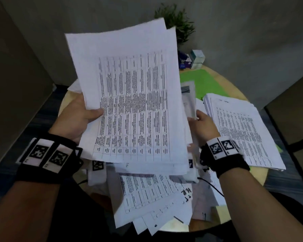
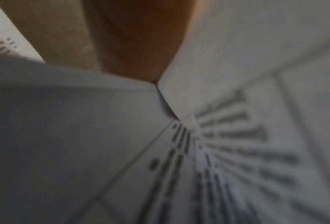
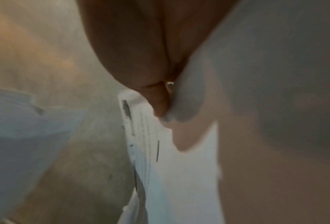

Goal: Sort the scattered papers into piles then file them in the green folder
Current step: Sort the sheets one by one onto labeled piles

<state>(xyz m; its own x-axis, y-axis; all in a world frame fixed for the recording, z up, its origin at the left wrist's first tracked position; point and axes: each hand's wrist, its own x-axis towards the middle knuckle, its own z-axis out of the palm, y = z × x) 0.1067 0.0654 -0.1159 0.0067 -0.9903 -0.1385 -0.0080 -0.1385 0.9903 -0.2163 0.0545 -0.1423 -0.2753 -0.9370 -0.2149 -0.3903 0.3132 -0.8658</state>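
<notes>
My left hand [image 1: 87, 114] holds up a thick stack of printed table sheets [image 1: 133, 102] over the round table, thumb on the front, fingers hidden behind. In the left wrist view the stack [image 2: 237, 136] fills the frame under my palm [image 2: 133, 45]. My right hand [image 1: 198, 117] pinches a single sheet [image 1: 189, 100] at the stack's right edge; the right wrist view shows my fingers [image 3: 141, 53] curled on that sheet [image 3: 179, 174]. The green folder [image 1: 205, 82] lies flat at the back of the table. A sorted pile [image 1: 243, 130] lies at the right. Loose papers [image 1: 152, 194] lie scattered near me.
The wooden table [image 1: 234, 81] stands in a corner between grey walls. A potted plant [image 1: 178, 20] and small boxes [image 1: 197, 59] stand at its far edge. A black cable [image 1: 213, 187] runs over the papers near my right wrist.
</notes>
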